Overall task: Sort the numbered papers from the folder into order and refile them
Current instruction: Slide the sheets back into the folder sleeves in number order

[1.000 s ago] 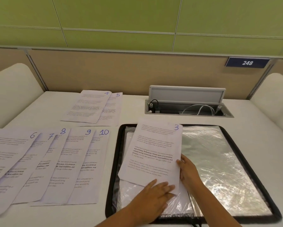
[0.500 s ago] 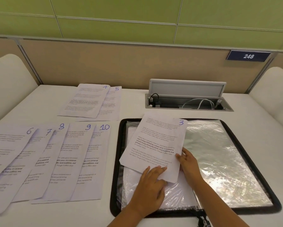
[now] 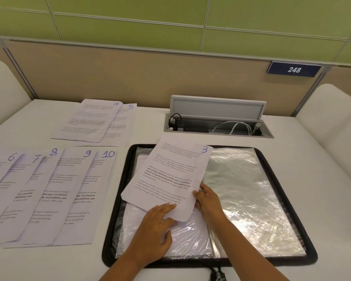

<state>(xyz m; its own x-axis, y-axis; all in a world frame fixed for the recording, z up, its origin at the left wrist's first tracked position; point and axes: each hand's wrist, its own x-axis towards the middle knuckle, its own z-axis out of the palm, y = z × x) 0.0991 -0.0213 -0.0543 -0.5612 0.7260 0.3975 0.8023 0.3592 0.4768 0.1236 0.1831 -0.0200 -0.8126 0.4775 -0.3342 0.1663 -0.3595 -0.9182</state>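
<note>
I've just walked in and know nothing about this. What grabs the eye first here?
Probably the white printed sheet numbered 3, tilted over the open black-rimmed folder of shiny plastic sleeves, with the right hand gripping its edge and the left hand at its bottom corner. To the left, sheets 6 to 10 fan across the white desk.

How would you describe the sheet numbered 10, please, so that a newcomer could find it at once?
Start at the open black-edged folder in the middle of the white desk. Just left of it a fan of overlapping printed sheets lies flat. The sheet numbered 10 is the one nearest the folder, at the right end of the fan, with a blue handwritten 10 in its top corner, the only two-digit number there.
</note>
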